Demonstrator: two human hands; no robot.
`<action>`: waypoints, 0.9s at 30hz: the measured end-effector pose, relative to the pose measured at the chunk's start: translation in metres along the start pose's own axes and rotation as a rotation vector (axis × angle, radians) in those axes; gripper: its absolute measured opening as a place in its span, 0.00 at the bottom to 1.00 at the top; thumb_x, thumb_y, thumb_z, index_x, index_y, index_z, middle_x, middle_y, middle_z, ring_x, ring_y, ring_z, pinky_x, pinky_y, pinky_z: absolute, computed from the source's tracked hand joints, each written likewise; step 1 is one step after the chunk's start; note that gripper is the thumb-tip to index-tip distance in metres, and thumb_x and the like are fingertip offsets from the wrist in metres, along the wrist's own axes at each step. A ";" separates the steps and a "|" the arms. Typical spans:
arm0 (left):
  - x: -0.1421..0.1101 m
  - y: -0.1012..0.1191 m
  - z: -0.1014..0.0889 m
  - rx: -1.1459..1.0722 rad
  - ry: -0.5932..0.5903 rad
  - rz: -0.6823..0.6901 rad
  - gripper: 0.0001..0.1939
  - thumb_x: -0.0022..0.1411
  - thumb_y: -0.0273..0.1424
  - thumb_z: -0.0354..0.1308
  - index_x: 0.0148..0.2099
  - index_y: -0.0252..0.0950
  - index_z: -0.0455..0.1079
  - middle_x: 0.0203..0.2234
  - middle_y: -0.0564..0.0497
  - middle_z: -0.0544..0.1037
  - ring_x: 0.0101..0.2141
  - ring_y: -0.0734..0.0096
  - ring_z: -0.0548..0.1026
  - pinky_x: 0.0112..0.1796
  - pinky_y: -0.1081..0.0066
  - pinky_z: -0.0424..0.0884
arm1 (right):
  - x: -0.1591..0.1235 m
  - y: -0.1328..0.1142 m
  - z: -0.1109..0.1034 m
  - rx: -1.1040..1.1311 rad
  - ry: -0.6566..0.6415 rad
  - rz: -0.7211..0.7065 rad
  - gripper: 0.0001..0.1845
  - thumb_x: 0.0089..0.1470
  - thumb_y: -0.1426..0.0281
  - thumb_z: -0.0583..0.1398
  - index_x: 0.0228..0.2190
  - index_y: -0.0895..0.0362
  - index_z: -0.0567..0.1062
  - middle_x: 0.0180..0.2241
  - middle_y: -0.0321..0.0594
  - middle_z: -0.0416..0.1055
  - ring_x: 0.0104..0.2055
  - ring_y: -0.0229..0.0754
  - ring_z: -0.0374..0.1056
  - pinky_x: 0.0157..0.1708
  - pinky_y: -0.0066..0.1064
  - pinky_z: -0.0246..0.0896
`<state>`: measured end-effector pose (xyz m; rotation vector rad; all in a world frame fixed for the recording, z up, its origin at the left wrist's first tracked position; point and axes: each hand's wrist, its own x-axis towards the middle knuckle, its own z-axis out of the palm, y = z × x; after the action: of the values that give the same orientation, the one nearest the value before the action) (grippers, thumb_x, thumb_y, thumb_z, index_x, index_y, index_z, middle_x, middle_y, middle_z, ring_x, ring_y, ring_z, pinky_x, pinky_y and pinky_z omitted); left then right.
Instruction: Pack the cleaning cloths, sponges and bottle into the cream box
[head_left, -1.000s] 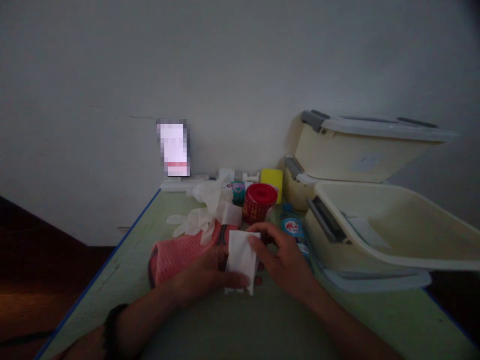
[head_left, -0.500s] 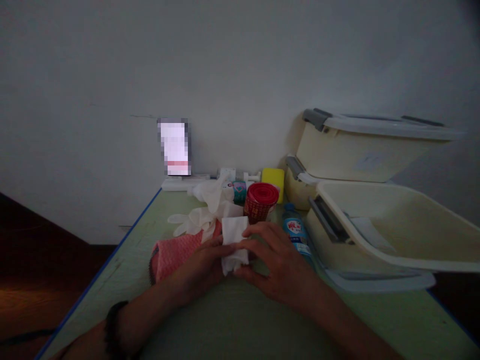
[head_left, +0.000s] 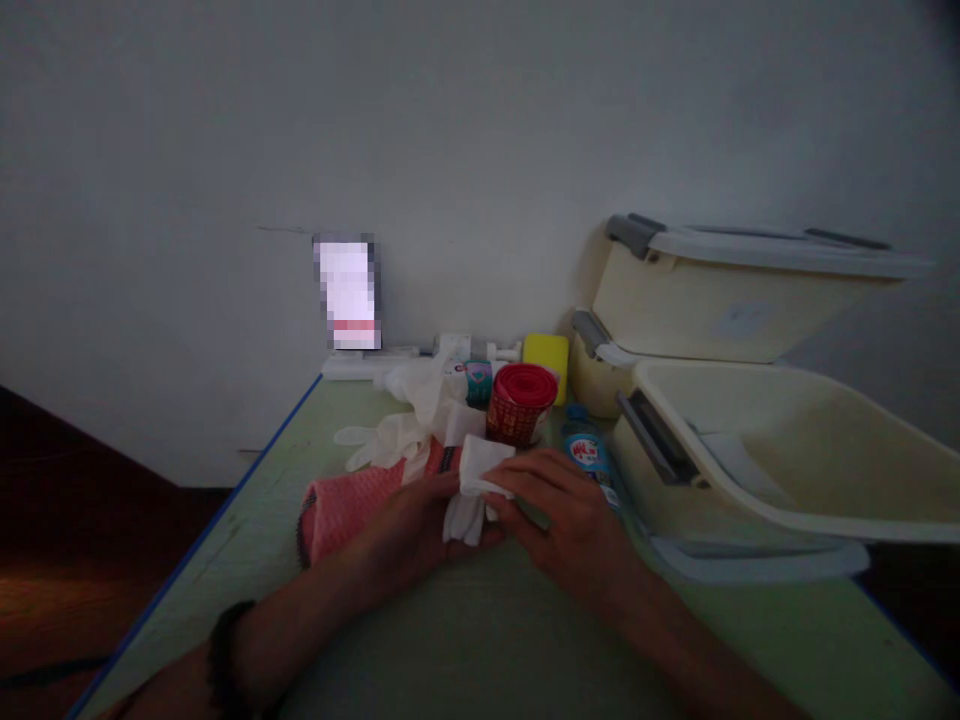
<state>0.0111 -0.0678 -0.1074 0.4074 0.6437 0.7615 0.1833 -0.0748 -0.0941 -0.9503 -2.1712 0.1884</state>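
Note:
A folded white glove (head_left: 482, 463) is between my two hands above the table's middle, its limp fingers hanging at the lower end. My left hand (head_left: 420, 530) holds it from the left and beneath, fingers partly hidden behind it. From the right, my right hand (head_left: 559, 510) pinches the folded upper part with thumb and fingertips. Just beyond lie a pink cloth (head_left: 352, 505), more white gloves (head_left: 394, 438) and a red roll (head_left: 523, 403) standing on end. A blue bottle (head_left: 587, 450) lies right of the roll, near my right hand.
At right stands an open cream bin (head_left: 750, 515) with grey handles; another bin (head_left: 697, 310) is behind it. A yellow block (head_left: 546, 365) and a white bottle with a green label (head_left: 476, 380) sit near the wall. A lit phone (head_left: 349, 292) stands at the back left.
The upper part of the glove is now folded over, and its fingers show below. My right hand has shifted its grip along with the fold; my left hand has stayed nearly in place.

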 end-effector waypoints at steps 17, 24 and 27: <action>-0.001 0.003 -0.003 -0.032 0.029 0.053 0.06 0.55 0.24 0.53 0.34 0.29 0.71 0.27 0.49 0.74 0.27 0.72 0.72 0.28 0.74 0.66 | -0.001 -0.011 0.000 -0.008 -0.233 -0.025 0.15 0.56 0.63 0.56 0.43 0.55 0.75 0.44 0.41 0.72 0.47 0.45 0.63 0.49 0.42 0.59; -0.002 0.000 -0.001 0.025 0.040 0.050 0.13 0.51 0.18 0.53 0.40 0.30 0.70 0.29 0.49 0.75 0.29 0.71 0.73 0.34 0.72 0.68 | -0.001 -0.004 0.002 0.009 -0.061 0.113 0.13 0.58 0.73 0.52 0.40 0.59 0.73 0.45 0.45 0.70 0.49 0.44 0.63 0.51 0.41 0.59; -0.002 -0.001 -0.002 0.068 0.014 0.042 0.15 0.51 0.18 0.53 0.43 0.29 0.68 0.33 0.46 0.75 0.34 0.66 0.74 0.36 0.69 0.68 | -0.001 0.004 0.004 -0.018 -0.002 0.197 0.17 0.55 0.76 0.53 0.46 0.59 0.69 0.49 0.48 0.66 0.52 0.46 0.61 0.52 0.45 0.58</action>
<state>0.0087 -0.0700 -0.1088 0.4796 0.6770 0.7842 0.1836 -0.0723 -0.0992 -1.1749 -2.0833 0.2643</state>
